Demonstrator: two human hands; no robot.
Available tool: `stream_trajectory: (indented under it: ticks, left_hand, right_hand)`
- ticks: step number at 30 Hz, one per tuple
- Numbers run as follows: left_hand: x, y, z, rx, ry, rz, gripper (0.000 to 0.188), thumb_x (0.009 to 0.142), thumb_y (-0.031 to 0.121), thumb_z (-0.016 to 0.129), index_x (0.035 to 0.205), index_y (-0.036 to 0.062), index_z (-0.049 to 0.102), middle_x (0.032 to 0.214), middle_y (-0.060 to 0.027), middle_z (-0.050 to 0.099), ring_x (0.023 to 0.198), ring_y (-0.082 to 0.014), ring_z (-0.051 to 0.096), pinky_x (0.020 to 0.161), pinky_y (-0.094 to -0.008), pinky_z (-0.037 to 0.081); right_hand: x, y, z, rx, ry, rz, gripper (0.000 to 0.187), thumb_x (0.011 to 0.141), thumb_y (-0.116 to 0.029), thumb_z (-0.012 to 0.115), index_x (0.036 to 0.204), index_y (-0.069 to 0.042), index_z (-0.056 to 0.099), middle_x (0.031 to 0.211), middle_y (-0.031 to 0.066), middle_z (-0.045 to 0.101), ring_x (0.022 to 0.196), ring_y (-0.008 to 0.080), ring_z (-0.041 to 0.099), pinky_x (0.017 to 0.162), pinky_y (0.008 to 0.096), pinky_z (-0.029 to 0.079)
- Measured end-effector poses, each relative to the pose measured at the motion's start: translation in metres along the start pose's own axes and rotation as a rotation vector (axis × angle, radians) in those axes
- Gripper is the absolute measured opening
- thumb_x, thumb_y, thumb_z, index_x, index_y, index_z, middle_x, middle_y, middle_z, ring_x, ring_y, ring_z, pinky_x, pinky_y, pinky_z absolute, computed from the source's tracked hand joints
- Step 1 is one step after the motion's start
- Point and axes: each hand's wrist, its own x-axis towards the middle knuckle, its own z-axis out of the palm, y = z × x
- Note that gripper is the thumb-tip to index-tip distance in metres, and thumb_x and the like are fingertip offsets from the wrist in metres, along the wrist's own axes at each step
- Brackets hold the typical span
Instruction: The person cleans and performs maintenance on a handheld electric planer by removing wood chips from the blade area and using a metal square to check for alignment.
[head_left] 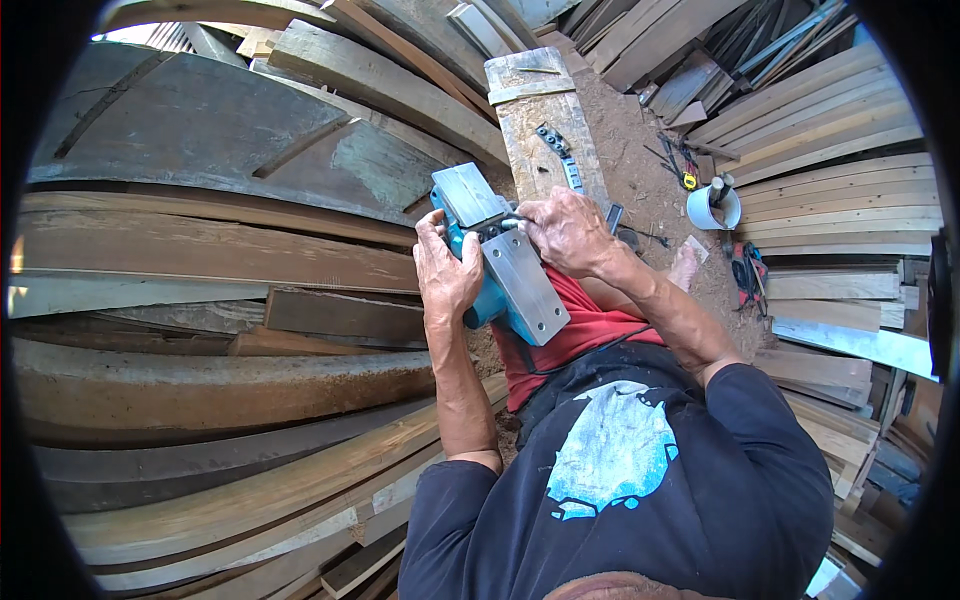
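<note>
A teal electric hand planer [525,290] lies upside down across my lap, its flat silver sole facing up. My left hand [447,270] is wrapped round its side, with the thumb near the gap between the two sole plates. At that gap, my right hand [568,235] is closed on a small, thin tool whose exact kind my fingers hide; its tip is by the cutter drum. Beyond my hands, a dark metal piece with holes [552,138] and a bluish metal strip [573,176] rest on a worn wooden plank [520,118].
Long stacked boards [200,245] fill the left side, with more stacks [840,200] on the right. On the sawdust-covered ground [625,150] are a white bucket [730,208], a yellow tape measure [690,181] and a red-and-black tool [742,275]. My bare foot [685,265] is near them.
</note>
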Motion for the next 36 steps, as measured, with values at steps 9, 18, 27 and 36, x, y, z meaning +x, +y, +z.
stream_trajectory:
  ticks: [9,18,27,36]
  left_hand:
    - [0.001,0.001,-0.002,-0.019,-0.010,-0.004,0.062,0.092,0.022,0.071,0.145,0.0054,0.043,0.122,-0.0269,0.064,0.113,-0.0432,0.059,0.101,-0.0551,0.046]
    - [0.009,-0.032,-0.009,-0.199,-0.121,-0.056,0.061,0.093,0.014,0.067,0.146,0.0029,0.039,0.132,-0.0237,0.055,0.122,-0.0371,0.058,0.107,-0.0485,0.047]
    - [-0.006,-0.033,-0.010,-0.149,0.122,0.272,0.043,0.091,-0.002,0.055,0.133,0.0059,0.060,0.136,-0.0166,0.057,0.124,-0.0291,0.054,0.108,-0.0441,0.043]
    - [-0.009,-0.022,-0.010,-0.109,0.173,0.332,0.033,0.087,-0.005,0.050,0.107,0.0036,0.075,0.130,-0.0148,0.063,0.124,-0.0293,0.058,0.107,-0.0427,0.046]
  right_hand:
    - [0.000,0.019,0.017,0.981,-0.159,0.462,0.043,0.103,-0.028,0.060,0.074,-0.001,0.075,0.065,0.0043,0.067,0.062,0.0111,0.058,0.059,0.0288,0.047]
    - [-0.025,0.009,0.016,0.501,0.325,0.028,0.035,0.102,-0.014,0.059,0.133,-0.002,0.069,0.092,0.0114,0.078,0.075,0.0174,0.070,0.073,0.0336,0.057]
    - [-0.034,0.008,0.025,0.272,0.181,-0.025,0.046,0.095,-0.010,0.061,0.141,-0.009,0.064,0.096,0.0202,0.075,0.085,0.0395,0.072,0.077,0.0486,0.059]
    - [-0.033,0.008,0.033,0.234,0.239,-0.096,0.044,0.097,-0.008,0.062,0.140,-0.002,0.062,0.086,0.0197,0.069,0.078,0.0377,0.069,0.071,0.0475,0.055]
